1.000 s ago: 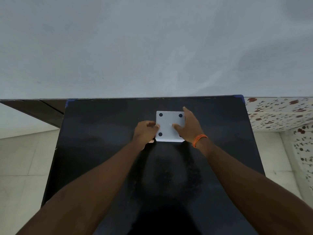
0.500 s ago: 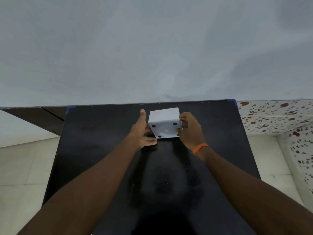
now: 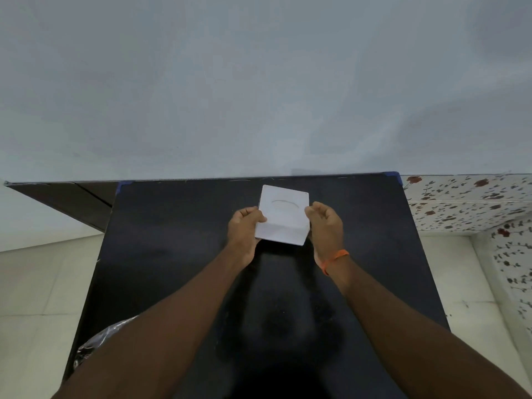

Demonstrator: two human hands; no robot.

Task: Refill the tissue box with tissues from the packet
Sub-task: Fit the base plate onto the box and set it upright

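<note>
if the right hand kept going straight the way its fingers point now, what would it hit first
The right hand points left toward the tissue box, which its fingertips already seem to touch. So it would press the box's right side first; depth is hard to judge.

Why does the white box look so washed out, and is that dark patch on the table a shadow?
Head view: the tissue box is overexposed, so its oval slot barely shows; the glossy black table mirrors the arms as a dim reflection near the middle; the wide lens bends the table edges; the left hand and right hand look slightly soft.
</note>
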